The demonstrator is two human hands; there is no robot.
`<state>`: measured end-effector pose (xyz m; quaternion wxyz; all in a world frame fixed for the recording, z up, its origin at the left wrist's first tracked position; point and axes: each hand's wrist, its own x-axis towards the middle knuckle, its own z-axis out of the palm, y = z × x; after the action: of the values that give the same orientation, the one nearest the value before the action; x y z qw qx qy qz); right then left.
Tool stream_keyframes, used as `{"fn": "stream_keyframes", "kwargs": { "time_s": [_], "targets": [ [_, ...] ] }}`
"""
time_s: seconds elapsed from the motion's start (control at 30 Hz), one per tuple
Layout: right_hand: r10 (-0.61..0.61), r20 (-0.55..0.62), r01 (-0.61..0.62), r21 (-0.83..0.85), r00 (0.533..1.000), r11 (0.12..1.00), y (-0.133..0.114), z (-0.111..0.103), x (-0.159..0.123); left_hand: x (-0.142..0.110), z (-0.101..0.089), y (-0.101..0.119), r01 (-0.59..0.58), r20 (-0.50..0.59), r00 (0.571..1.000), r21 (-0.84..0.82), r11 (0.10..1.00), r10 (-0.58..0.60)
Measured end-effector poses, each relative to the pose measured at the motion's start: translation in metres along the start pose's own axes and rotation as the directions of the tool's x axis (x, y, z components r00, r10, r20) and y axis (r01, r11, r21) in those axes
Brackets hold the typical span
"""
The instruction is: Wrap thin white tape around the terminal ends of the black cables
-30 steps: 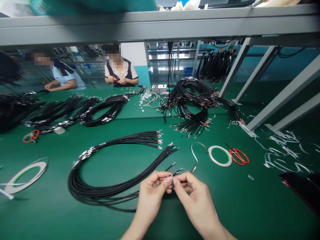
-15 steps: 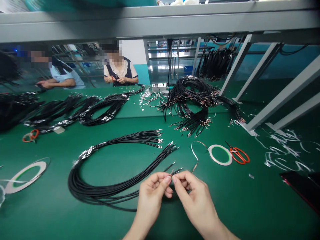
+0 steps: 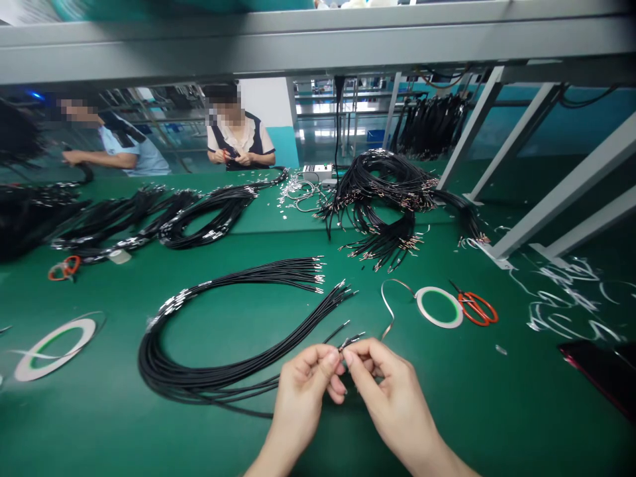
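Note:
Fingers pinched, my left hand (image 3: 311, 384) is closed on the end of a black cable (image 3: 248, 411) whose length runs off to the left. My right hand (image 3: 385, 387) is closed too, thumb and fingertips meeting those of the left hand at the cable's tip. What lies between the right fingertips is too small and covered to make out. Just beyond the fingers, a few silver-tipped cable ends (image 3: 355, 337) point away to the right. A curved bundle of black cables (image 3: 163, 371) lies on the green table to the left, its loose ends facing right.
At right lie a roll of narrow tape (image 3: 421, 311), orange-handled scissors (image 3: 479, 309) and white strip scraps (image 3: 561, 291). Another tape roll (image 3: 30, 371) and scissors (image 3: 64, 267) are left. Cable heaps (image 3: 377, 179) stand behind. A grey beam (image 3: 318, 50) crosses above; two people work opposite.
My fingertips have shifted slightly at the cable's tip, both hands staying together. The view has moved a little. Across the table, the left person's arms have moved leftward.

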<state>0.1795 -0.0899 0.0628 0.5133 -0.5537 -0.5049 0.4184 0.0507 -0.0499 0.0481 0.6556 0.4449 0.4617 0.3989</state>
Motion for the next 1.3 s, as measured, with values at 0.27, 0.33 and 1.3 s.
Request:
{"fn": "stream_keyframes", "kwargs": {
  "time_s": [0.27,0.33,1.3],
  "targets": [
    [0.112,0.041,-0.116,0.119,0.993,0.986,0.011,-0.002,0.001,0.001,-0.003,0.000,0.042,0.070,0.997,-0.002,0.999,-0.042],
    [0.143,0.059,-0.151,0.190,0.988,0.970,0.014,-0.001,0.003,0.001,-0.004,0.000,0.040,0.073,0.996,0.007,0.999,-0.041],
    [0.173,0.044,-0.178,0.323,0.984,0.930,0.019,0.003,0.005,-0.001,-0.005,0.001,0.081,0.067,0.994,0.016,0.997,-0.082]
  ]
}}
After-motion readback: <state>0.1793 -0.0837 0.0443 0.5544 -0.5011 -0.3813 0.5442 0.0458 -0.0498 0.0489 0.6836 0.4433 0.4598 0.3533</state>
